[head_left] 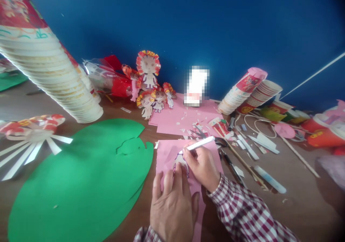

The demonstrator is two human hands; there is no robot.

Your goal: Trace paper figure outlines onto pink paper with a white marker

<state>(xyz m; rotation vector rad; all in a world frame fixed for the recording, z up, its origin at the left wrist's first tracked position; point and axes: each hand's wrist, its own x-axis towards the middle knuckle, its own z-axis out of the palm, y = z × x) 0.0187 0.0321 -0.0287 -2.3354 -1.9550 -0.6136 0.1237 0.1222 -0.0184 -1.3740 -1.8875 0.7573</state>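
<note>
A small pale paper cutout (pixel 180 160) with a dark purple outline lies on a sheet of pink paper (pixel 166 152). Flat over its lower part, with fingers stretched out, my left hand (pixel 172 209) presses it down and hides some of it. My right hand (pixel 202 163) is closed around a white marker (pixel 201 143), whose tip meets the top edge of the cutout. To the left of my hands is a large green paper sheet (pixel 81 181) with a cut near its right side.
Tall stacked paper cups (pixel 61 69) lean at the left, with more cup stacks (pixel 238 94) at the back right. Lion-like paper figures (pixel 148 69) stand near the blue wall (pixel 172 22). Scissors (pixel 198 130), paper scraps, sticks and a glue-like tube (pixel 270 179) litter the table.
</note>
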